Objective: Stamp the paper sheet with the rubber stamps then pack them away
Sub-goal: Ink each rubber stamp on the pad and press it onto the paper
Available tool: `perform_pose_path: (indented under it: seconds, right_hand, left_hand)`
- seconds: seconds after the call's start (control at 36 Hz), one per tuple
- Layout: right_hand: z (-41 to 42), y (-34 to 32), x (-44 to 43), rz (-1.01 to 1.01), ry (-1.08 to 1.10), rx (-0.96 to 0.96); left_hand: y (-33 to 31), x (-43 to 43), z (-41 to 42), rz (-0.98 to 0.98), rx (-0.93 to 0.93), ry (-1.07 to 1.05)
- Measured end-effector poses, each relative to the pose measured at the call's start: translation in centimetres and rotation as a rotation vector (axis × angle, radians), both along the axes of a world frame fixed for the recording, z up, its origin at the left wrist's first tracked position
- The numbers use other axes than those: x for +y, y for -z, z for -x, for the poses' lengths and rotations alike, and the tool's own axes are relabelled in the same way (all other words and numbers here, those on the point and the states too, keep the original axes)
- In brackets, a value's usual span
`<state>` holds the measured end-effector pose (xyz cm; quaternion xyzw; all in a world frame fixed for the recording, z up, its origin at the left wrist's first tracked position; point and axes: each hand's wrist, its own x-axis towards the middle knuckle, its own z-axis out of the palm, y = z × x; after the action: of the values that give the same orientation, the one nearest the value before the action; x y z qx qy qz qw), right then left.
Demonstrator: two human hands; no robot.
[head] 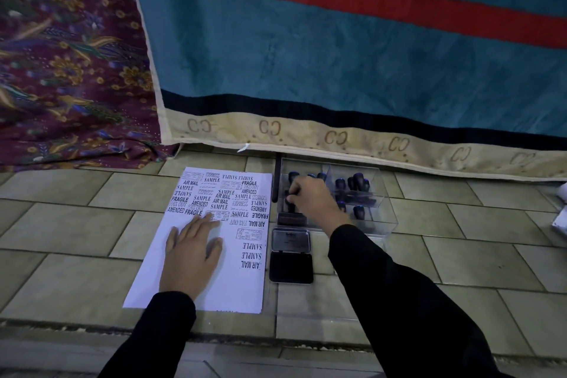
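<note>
The paper sheet (214, 242) is mostly stamped; my left hand (190, 252) lies flat, fingers spread, on it. My right hand (310, 199) seemingly pinches a rubber stamp (290, 204) in the far-right clear box (383, 218); ink pad (291, 255) remains open.

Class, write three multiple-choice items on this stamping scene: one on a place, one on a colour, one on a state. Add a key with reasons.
1. Where is the open black ink pad?
A. Right of the white paper sheet
B. On the sheet
C. Inside the clear plastic box

2. What colour are the stamped words?
A. Red
B. Black
C. Green

3. What is the left hand doing?
A. Gripping a stamp
B. Lying flat on the sheet
C. Raised in air

Key: A, the pad lies beside the sheet's right edge; B, the print is black; B, the palm lies spread on the paper while the right hand reaches into the box.
</note>
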<state>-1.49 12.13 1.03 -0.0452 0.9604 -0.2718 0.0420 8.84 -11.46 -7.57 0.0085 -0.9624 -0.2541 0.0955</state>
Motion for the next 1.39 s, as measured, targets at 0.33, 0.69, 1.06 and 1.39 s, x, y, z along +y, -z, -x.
perform_pose_path:
  seconds: [0.33, 0.69, 1.06, 1.39]
  right_hand:
    - [-1.9, -0.6, 2.1, 0.096, -0.031, 0.120]
    - [-10.0, -2.2, 3.3, 0.208, -0.191, 0.267]
    - [-12.0, 0.0, 2.4, 0.117, -0.311, 0.234]
    - [-12.2, 0.1, 2.0, 0.086, -0.313, 0.251]
  left_hand:
    - [-1.5, -0.2, 0.3, -0.423, -0.024, -0.098]
    - [-3.5, 1.8, -0.8, -0.715, 0.228, -0.187]
    - [-1.6, 6.4, -1.3, -0.028, 0.052, 0.448]
    - [-0.7, 6.5, -1.0, -0.052, 0.074, 0.427]
